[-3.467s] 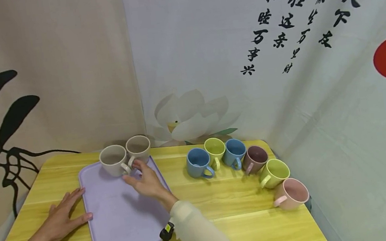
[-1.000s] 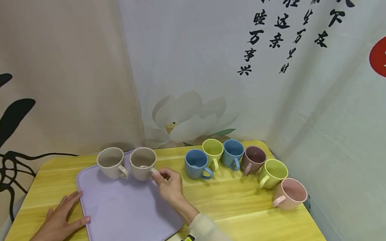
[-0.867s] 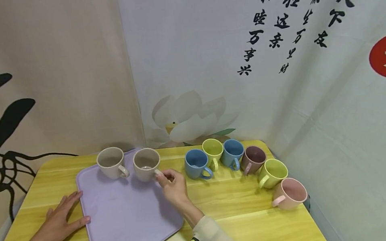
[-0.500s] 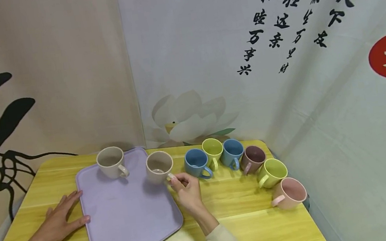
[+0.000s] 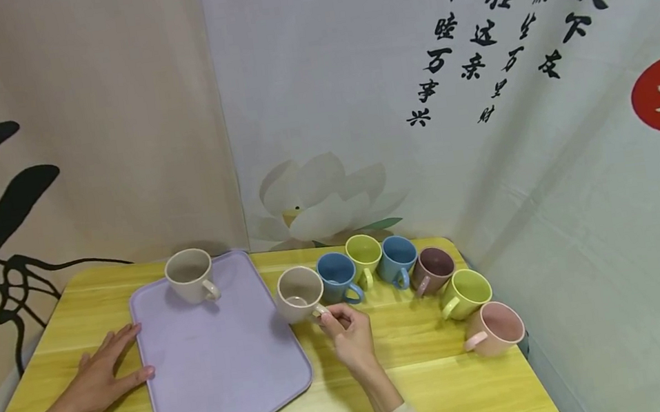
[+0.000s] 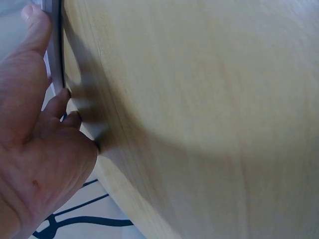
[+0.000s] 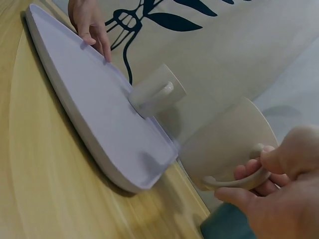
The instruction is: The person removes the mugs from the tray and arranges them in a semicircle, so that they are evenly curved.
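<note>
My right hand (image 5: 350,337) pinches the handle of a beige mug (image 5: 299,295), held upright at the right edge of the lilac tray (image 5: 228,379). In the right wrist view, the fingers (image 7: 271,164) curl round that mug's handle, and the mug hangs above the table. A second beige mug (image 5: 191,280) stands at the tray's far left corner with its handle toward the right. On the left, my left hand (image 5: 93,385) rests with spread, straight fingers, its thumb and fingertips touching the tray's left rim. The left wrist view shows that same contact at the rim.
A blue mug (image 5: 337,278) stands just right of the held mug. Beyond it, a curved row runs along the table's right side: a yellow-green mug (image 5: 364,251), another blue mug, a purple mug (image 5: 435,269), another yellow-green one and a pink mug (image 5: 496,330). Curtains hang behind the wooden table (image 5: 429,388).
The right hand took hold of one beige mug beside the other and has carried it rightward, off the tray's far end to its right edge. The left hand has kept its place on the rim.
</note>
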`<state>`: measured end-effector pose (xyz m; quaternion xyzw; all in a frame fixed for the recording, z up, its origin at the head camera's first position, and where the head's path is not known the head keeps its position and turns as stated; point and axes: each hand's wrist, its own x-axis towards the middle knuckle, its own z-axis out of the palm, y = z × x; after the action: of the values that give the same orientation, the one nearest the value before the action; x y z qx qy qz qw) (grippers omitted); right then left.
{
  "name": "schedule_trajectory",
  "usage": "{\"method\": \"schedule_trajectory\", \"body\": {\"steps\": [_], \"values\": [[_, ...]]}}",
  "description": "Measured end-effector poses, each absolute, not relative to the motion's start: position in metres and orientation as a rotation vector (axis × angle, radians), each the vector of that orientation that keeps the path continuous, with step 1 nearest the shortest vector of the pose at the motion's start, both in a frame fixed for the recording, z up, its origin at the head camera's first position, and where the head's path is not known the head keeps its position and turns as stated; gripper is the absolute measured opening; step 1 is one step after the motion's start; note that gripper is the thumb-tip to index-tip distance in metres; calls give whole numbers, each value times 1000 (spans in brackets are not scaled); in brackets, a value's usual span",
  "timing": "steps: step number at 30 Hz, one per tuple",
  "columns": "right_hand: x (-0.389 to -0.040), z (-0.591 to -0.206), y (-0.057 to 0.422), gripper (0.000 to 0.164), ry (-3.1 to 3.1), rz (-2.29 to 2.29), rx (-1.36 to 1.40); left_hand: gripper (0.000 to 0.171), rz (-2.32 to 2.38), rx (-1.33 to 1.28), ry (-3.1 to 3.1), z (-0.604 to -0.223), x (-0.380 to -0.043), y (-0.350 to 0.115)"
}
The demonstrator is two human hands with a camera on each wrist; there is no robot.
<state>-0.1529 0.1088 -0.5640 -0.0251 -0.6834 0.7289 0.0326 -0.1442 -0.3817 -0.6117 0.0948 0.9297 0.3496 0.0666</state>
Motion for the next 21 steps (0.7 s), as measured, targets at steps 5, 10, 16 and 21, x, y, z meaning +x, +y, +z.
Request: {"method": "schedule_trajectory", "body": {"steps": [5,10,16,21], "values": [[-148,-567,119,21,-2128,2220,-73,102,1038,271,2799,-610,-145,-381],[-145,-568,127,21,-2135,2223,-106,101,1027,276,2810,-606,-145,-379],[-144,-570,134,21,-2169,2197,-90,100,1038,289,2822,-605,-143,-378],[-144,-574,138,17,-2191,2176,-90,100,1039,286,2822,-607,-143,-378]]}}
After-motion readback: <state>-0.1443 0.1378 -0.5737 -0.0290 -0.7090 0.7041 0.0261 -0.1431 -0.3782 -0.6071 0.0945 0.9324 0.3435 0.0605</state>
